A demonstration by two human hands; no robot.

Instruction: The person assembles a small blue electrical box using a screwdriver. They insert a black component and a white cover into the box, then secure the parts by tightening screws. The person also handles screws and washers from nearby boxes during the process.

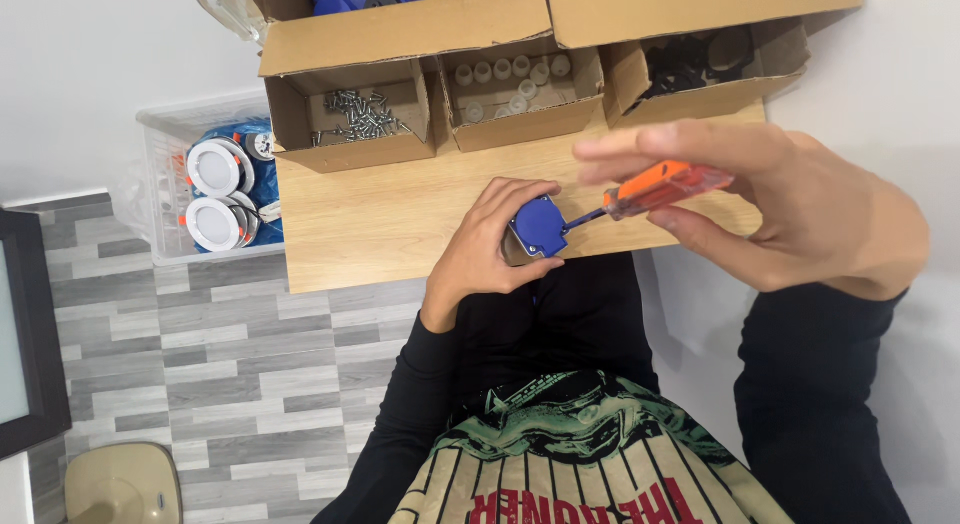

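- Blue plastic cap on a small metal-sided part [538,227] sits in my left hand [490,246], fingers curled closed around it, thumb along its near edge, held just over the near edge of the pale wooden tabletop [390,219].
- My right hand [790,209] is closed around an orange, translucent-handled screwdriver [655,190]; its dark shaft runs leftward and its tip meets the blue cap's right side.
- Beyond my grip, three open cardboard boxes stand in a row: the left one [350,119] holds loose silver screws, the middle one [520,89] small white plastic pieces, the right one [700,69] dark parts I cannot make out.
- Left of my left hand, off the table, a clear plastic bin [165,199] on the grey plank floor holds round white light fittings [217,169] on blue wrapping.
- Below my hands are my black sleeves and printed shirt.
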